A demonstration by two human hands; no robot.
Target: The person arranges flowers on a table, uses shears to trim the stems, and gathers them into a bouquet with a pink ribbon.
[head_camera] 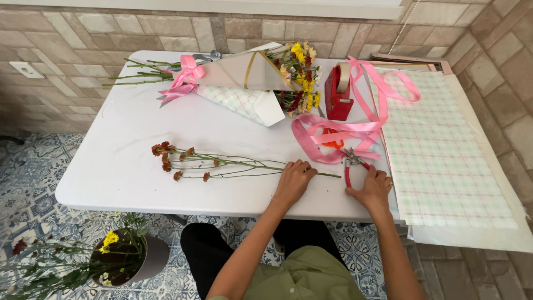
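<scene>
My left hand [293, 179] rests on the white table [122, 166], fingers pressing the green stems of several loose orange-red flowers [189, 161] that lie across the table. My right hand [373, 188] lies over the red handles of small garden shears [352, 164], fingers curled on them. A loose pink ribbon [338, 133] lies in loops just beyond both hands.
A wrapped bouquet [244, 75] with a pink bow lies at the back. A red tape dispenser [338, 89] stands beside it. Checked wrapping sheets [444, 155] cover the right side. A dark pot [139, 258] of flowers stands on the tiled floor, lower left.
</scene>
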